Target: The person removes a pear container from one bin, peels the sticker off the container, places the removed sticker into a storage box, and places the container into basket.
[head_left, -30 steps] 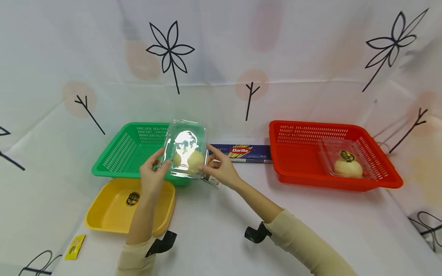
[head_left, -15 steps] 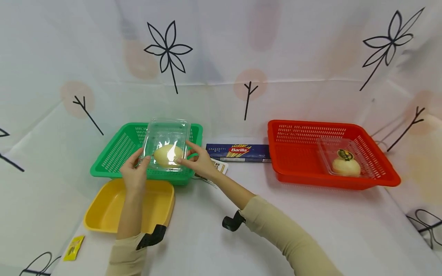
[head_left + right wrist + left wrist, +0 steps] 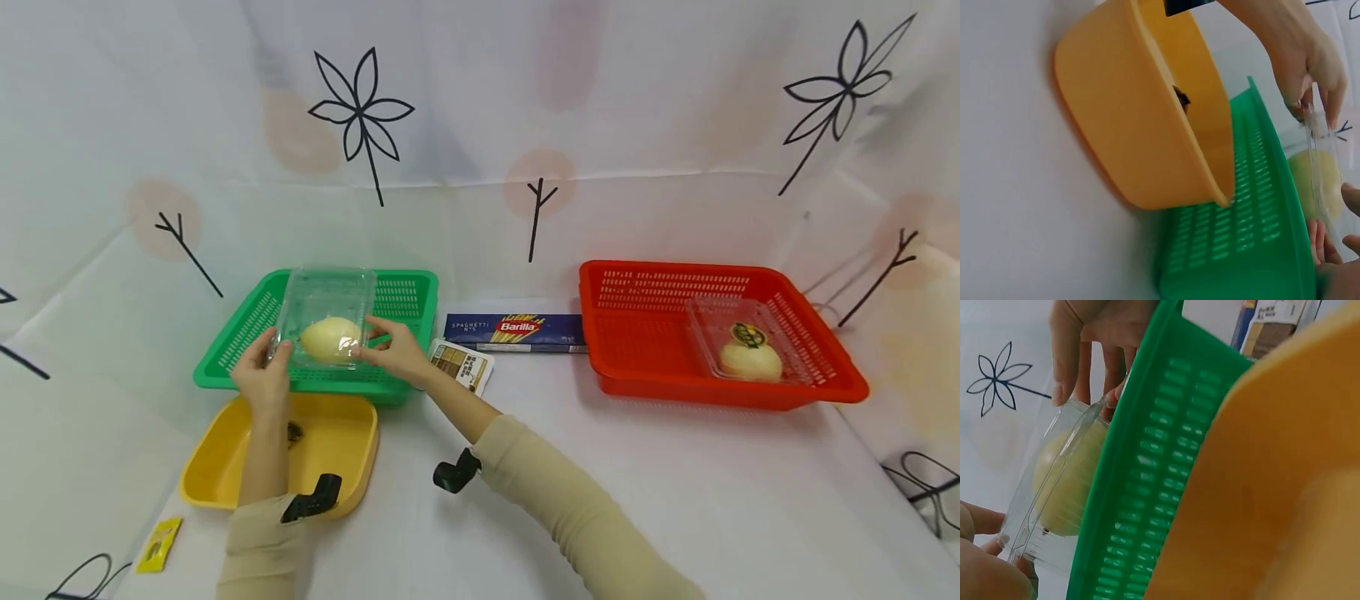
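Observation:
Both hands hold a clear plastic clamshell box (image 3: 330, 293) over the green basket (image 3: 384, 388) in the head view. Inside the box lies a round, pale yellow fruit (image 3: 330, 340). My left hand (image 3: 262, 379) pinches the box's left edge, and my right hand (image 3: 400, 354) pinches the right edge. In the left wrist view the box (image 3: 1029, 506) appears just beyond the basket's rim, gripped at both ends. From the right wrist view, the fruit (image 3: 1316, 181) is visible through the plastic. How deep the box sits in the basket cannot be told.
A yellow tub (image 3: 341, 442) with a dark round sticker stands before the green basket. Right of it are a flat printed pack (image 3: 461, 364) and a blue spaghetti box (image 3: 517, 328). A red basket (image 3: 637, 350) holds another clear fruit box (image 3: 750, 350). A yellow packet (image 3: 159, 546) lies front left.
Both hands have carried the clear box leftward and slightly lower, from the green basket's right side to above its middle. The printed pack has come into fuller view.

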`<state>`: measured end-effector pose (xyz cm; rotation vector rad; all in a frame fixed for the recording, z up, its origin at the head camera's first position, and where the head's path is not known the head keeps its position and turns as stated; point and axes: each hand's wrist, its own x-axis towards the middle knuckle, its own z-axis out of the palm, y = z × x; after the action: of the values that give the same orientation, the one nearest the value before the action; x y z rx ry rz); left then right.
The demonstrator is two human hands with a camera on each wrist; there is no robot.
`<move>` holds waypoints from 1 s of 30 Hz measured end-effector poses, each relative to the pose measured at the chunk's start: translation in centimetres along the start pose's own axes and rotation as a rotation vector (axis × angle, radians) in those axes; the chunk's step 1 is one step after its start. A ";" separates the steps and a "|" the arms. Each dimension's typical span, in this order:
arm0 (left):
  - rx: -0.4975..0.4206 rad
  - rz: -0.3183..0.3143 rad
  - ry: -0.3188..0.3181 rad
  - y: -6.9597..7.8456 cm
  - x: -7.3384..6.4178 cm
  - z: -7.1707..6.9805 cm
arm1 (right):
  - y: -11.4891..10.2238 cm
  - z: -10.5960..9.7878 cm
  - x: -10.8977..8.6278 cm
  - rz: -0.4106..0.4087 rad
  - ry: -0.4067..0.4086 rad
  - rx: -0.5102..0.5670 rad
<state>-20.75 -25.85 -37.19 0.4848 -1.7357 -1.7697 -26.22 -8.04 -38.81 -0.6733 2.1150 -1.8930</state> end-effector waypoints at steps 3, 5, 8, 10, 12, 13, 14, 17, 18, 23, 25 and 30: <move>0.067 -0.017 -0.013 -0.2 0.8 -0.5 | 0.2 0.5 0.6 0.043 0.002 0.038; 0.117 -0.040 -0.039 -0.3 1.3 -0.7 | 0.3 0.8 0.9 0.076 0.004 0.064; 0.208 -0.070 -0.084 -0.4 2.0 -1.1 | 0.3 1.1 1.4 0.124 0.002 0.093; 0.251 -0.091 -0.105 -0.5 2.5 -1.4 | 0.3 1.3 1.5 0.151 -0.010 0.099; 0.280 -0.100 -0.108 -0.7 2.8 -1.6 | 0.4 1.4 1.7 0.172 -0.030 0.109; 0.291 -0.101 -0.107 -0.9 3.0 -1.8 | 0.5 1.5 1.8 0.180 -0.043 0.114; 0.302 -0.099 -0.104 -1.0 3.2 -1.9 | 0.6 1.5 1.9 0.186 -0.055 0.120; 0.335 -0.092 -0.099 -1.3 3.6 -2.2 | 0.6 1.8 2.2 0.207 -0.077 0.159; 0.348 -0.088 -0.100 -1.3 3.8 -2.3 | 0.6 1.8 2.3 0.213 -0.081 0.169; 0.430 -0.068 -0.124 -1.3 4.4 -2.5 | 0.5 2.2 2.8 0.258 -0.082 0.215; 0.460 -0.057 -0.134 -1.3 4.5 -2.5 | 0.6 2.3 3.0 0.274 -0.082 0.221; 0.506 -0.008 -0.146 -1.5 4.7 -2.6 | 0.7 2.4 3.3 0.298 -0.090 0.237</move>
<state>-22.81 -30.96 -38.11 0.5787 -2.2972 -1.3867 -28.14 -11.64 -39.39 -0.3623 1.7826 -1.8660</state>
